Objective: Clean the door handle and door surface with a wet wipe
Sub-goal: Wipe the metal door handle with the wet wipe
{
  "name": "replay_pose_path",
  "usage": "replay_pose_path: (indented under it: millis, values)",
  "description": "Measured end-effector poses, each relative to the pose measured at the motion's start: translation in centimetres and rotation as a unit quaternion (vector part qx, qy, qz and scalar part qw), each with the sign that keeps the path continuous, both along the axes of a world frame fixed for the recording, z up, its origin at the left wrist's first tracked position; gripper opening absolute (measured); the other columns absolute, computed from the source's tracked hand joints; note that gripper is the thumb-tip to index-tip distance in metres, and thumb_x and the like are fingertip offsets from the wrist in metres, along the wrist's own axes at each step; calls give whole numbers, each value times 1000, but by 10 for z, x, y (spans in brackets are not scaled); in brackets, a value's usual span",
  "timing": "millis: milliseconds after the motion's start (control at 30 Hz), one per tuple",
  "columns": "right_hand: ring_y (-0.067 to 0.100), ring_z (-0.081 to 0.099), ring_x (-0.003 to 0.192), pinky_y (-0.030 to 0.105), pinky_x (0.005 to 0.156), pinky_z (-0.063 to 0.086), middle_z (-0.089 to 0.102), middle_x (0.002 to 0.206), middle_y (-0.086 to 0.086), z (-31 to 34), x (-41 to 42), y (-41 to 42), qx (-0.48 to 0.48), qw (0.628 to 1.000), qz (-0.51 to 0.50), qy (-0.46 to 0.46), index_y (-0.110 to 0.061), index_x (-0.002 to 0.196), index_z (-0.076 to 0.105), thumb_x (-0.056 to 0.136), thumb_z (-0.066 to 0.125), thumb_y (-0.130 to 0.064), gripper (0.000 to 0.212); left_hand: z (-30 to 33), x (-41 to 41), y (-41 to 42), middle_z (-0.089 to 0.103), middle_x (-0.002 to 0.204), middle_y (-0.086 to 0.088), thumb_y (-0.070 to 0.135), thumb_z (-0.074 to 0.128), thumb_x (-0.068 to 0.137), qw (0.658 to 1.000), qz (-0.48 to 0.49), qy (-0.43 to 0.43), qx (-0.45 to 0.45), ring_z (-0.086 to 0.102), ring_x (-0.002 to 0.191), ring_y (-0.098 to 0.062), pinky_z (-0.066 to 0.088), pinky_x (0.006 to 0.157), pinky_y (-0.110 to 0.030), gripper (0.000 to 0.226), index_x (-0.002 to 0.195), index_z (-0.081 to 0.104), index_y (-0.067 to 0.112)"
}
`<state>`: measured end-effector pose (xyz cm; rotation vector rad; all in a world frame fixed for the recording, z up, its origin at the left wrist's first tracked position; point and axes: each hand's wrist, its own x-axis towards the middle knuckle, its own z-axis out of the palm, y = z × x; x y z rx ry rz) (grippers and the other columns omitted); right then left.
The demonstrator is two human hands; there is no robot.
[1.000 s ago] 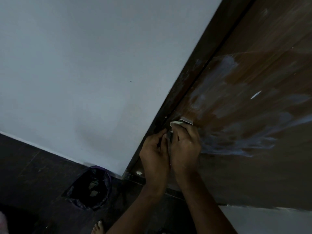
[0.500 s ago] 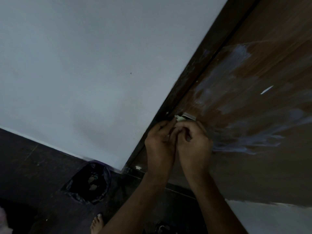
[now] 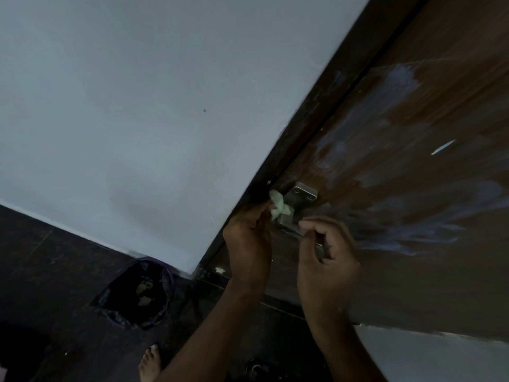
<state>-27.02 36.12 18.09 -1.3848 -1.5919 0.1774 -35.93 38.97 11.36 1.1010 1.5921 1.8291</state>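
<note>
So the left hand [image 3: 249,244] was up at the door edge with its fingers bunched together, pinching a crumpled wet wipe [image 3: 279,206]. The wipe was pale greenish-white, scrunched into a wad, and it stuck out above the fingertips right against the metal door handle [image 3: 298,201]. It looked like it was touching the lower part of the handle's plate, though the lighting was dim, so I couldn't swear to exactly how much contact there was.

The right hand [image 3: 327,260] sat just beside and a bit lower, curled up loosely with the fingers bent inward and the thumb tucked near the index finger. There was something thin and shiny running through it, probably the lever part of the handle, but honestly I couldn't tell if it was really gripping that or just resting around it. It wasn't holding the wipe.

The handle's plate was a small silvery rectangle with a couple of screws showing, mounted near the edge of the brown wooden door [image 3: 413,188]. The door surface had big whitish-blue smears streaked across it, mostly right of the handle and above it. A dark door frame [image 3: 316,114] ran diagonally beside a plain white wall [image 3: 137,106].

Down on the dark floor [image 3: 55,271] was a bin with a black bag [image 3: 137,293], and a bare foot [image 3: 150,365] poked in at the bottom.
</note>
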Motion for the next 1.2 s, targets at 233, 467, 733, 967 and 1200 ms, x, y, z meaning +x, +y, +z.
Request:
replay_pose_path:
  millis: [233, 467, 733, 967, 1200]
  values:
    - [7, 67, 89, 16, 79, 54, 69, 93, 3, -7, -1, -5, -23, 999, 18, 14, -11, 90, 73, 90, 55, -14, 19, -9, 9, -5, 75, 110, 7, -2, 73, 85, 999, 0, -36, -12, 71, 101, -2, 58, 92, -25, 34, 115, 74, 14]
    - [8, 66, 90, 20, 81, 54, 67, 91, -1, -18, 1, -12, -19, 999, 26, 31, -12, 88, 72, 89, 56, -10, 16, -23, 23, -9, 76, 101, -10, -10, 75, 82, 991, 40, -77, -107, 72, 94, -18, 60, 91, -43, 21, 102, 77, -3]
    - [8, 69, 87, 29, 76, 57, 71, 86, -15, -42, 5, -36, -165, 982, -31, 86, -35, 83, 68, 88, 60, -9, 27, 6, 16, 3, 77, 85, 23, 9, 79, 85, 957, 82, -254, -110, 75, 84, 1, 57, 76, -14, 27, 99, 77, 32]
    - [10, 73, 87, 23, 71, 59, 78, 93, -7, -66, -4, -26, -400, 872, -79, 270, -25, 95, 73, 93, 56, 0, 30, -5, 19, -3, 79, 90, 8, 7, 77, 86, 945, 59, -268, -180, 75, 86, -6, 62, 83, -29, 20, 103, 80, 17]
    - [21, 76, 94, 40, 80, 61, 79, 103, 2, -60, -9, -1, -442, 794, -53, 414, -24, 113, 74, 97, 61, -37, 24, 2, 30, -8, 80, 91, -10, -1, 70, 89, 817, -23, -517, -252, 77, 90, -26, 64, 82, -38, 17, 96, 78, 11]
